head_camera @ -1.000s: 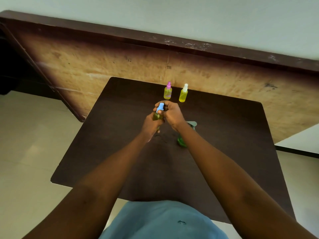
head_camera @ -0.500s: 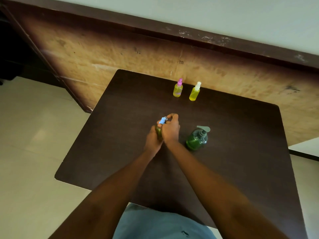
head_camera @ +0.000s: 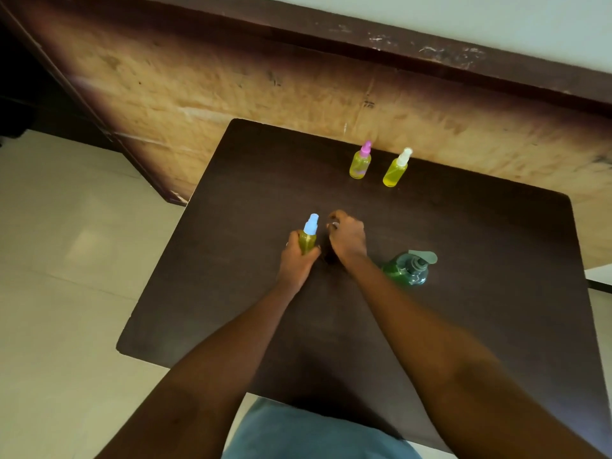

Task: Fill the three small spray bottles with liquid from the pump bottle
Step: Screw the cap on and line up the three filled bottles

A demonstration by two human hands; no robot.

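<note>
On the dark table (head_camera: 480, 233), my left hand (head_camera: 295, 264) grips a small spray bottle with a blue top (head_camera: 308, 236), which is upright and holds yellow-green liquid. My right hand (head_camera: 349, 242) hovers just right of it, fingers curled, not touching the bottle; a small pale glint at its fingertips is too small to make out. The green pump bottle (head_camera: 409, 269) stands right of my right wrist. At the table's far edge stand two more small spray bottles full of yellow liquid, one with a pink top (head_camera: 360, 164) and one with a white top (head_camera: 395, 171).
A worn wooden panel (head_camera: 265, 87) rises behind the table. Pale tiled floor (head_camera: 66, 260) lies to the left. The table's front edge is close to my body.
My right hand has come off the blue top and moved slightly right. The left hand still holds the bottle. The camera has shifted closer and downward.
</note>
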